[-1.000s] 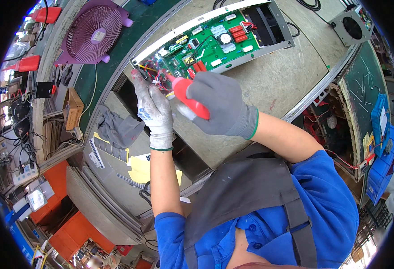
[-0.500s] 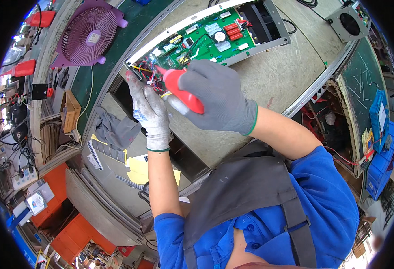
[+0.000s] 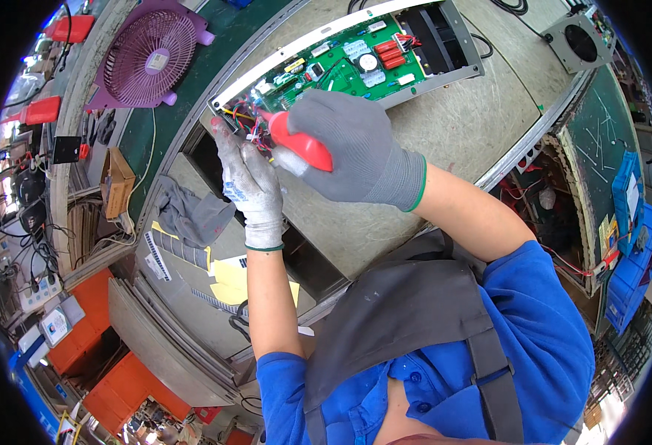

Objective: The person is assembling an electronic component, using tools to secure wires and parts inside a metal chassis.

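Note:
A long metal chassis [image 3: 444, 80] lies across the bench with its top side uncovered. Inside it is a green circuit board [image 3: 346, 80], and a bundle of coloured wires [image 3: 252, 126] crowds its left end. My gloved right hand [image 3: 359, 148] is wrapped round a red, tapered hand tool [image 3: 309, 146], whose exact kind I cannot make out. Its narrow front points into the wires; the hand hides part of its body. Against the chassis's left end rests my gloved left hand [image 3: 248, 178], fingers stretched out and fingertips beside the wires.
A purple fan [image 3: 157, 61] stands at the far left, and a grey cloth [image 3: 192, 211] lies left of my left hand. Yellow paper [image 3: 231, 282] is nearer me. A grey boxed fan [image 3: 579, 41] sits at the far right, with blue bins [image 3: 630, 259] beyond the bench edge.
The red tool and my right hand have shifted slightly up and left, the tool's rear end rising a little. My left hand stays at the chassis's end.

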A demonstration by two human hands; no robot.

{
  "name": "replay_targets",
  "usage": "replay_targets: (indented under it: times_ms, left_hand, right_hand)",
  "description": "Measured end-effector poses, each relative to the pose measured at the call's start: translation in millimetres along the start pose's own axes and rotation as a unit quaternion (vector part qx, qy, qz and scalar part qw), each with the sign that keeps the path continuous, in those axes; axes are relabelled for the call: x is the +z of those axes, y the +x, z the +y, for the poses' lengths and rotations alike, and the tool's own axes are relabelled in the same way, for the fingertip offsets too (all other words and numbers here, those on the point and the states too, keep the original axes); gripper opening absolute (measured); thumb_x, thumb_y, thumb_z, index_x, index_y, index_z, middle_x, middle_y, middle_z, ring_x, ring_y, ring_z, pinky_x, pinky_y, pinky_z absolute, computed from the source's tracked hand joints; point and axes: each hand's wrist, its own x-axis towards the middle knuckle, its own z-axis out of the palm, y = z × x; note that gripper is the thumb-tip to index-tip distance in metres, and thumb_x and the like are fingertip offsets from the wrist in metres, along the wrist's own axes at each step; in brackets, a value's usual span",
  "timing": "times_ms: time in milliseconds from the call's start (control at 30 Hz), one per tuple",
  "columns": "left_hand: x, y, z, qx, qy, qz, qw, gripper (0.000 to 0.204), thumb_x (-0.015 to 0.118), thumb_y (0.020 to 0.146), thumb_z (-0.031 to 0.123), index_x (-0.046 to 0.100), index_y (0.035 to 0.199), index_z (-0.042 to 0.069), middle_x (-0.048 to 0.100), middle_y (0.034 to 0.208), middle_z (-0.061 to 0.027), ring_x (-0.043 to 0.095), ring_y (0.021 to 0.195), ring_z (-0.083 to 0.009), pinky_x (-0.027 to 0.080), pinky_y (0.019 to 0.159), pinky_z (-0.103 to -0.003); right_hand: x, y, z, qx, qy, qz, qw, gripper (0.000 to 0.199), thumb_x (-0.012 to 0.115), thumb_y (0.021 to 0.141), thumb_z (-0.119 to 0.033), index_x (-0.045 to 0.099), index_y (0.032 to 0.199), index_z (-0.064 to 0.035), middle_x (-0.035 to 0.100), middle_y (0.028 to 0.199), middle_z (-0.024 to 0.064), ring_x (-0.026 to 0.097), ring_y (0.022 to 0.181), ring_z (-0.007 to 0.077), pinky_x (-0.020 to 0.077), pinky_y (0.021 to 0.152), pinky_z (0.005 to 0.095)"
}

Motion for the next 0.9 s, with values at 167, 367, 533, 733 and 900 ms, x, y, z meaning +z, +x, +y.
replay_targets:
  times_ms: [167,367,533,733,900]
  left_hand:
    - [1,1,-3,0.023,0.01,0.007,1.0,0.062,0.043,0.101,-0.002,0.027,0.16,0.007,0.063,0.125,-0.0262,0.068,0.094,-0.0315,0.055,0.086,-0.041]
    - [-2,-4,-2,-0.088,-0.041,-0.05,0.994,0.054,0.036,0.107,0.009,0.025,0.159,0.001,0.036,0.159,-0.0257,0.045,0.142,-0.0355,0.038,0.115,-0.039]
    - [0,12,-6,-0.013,0.005,-0.006,1.0,0.052,0.042,0.105,0.006,0.034,0.156,0.002,0.049,0.149,-0.0274,0.057,0.131,-0.0394,0.048,0.105,-0.041]
    - [-6,56,-27,-0.093,0.044,-0.057,0.993,0.046,0.043,0.106,0.02,0.047,0.148,0.003,0.053,0.148,-0.0217,0.058,0.13,-0.0355,0.049,0.105,-0.039]
    - [1,94,-48,-0.114,0.091,-0.089,0.985,0.043,0.044,0.105,0.028,0.054,0.144,0.012,0.074,0.1,-0.0132,0.073,0.09,-0.032,0.057,0.08,-0.043]
  right_hand:
    - [-7,8,0,0.011,0.02,-0.016,1.0,0.034,0.075,0.077,-0.025,0.061,0.104,-0.0107,0.063,0.091,0.0088,0.068,0.082,0.0295,0.0541,0.065,0.0408]
    - [-17,28,12,0.071,0.073,-0.037,0.994,0.036,0.078,0.082,-0.033,0.062,0.1,-0.0065,0.065,0.087,0.0133,0.067,0.079,0.0345,0.0537,0.069,0.0396]
    - [-22,48,37,0.266,0.227,-0.024,0.937,0.048,0.078,0.08,-0.044,0.064,0.1,-0.0039,0.067,0.085,0.0144,0.068,0.08,0.0247,0.0535,0.074,0.0373]
    - [-73,21,57,0.336,0.517,0.167,0.769,0.027,0.067,0.091,-0.032,0.062,0.103,-0.0086,0.064,0.089,0.003,0.058,0.072,0.0077,0.0404,0.058,0.0233]
    - [-91,15,66,0.323,0.534,0.205,0.754,0.024,0.058,0.095,-0.028,0.059,0.103,-0.0054,0.059,0.087,0.0036,0.051,0.067,0.0113,0.0378,0.058,0.0247]
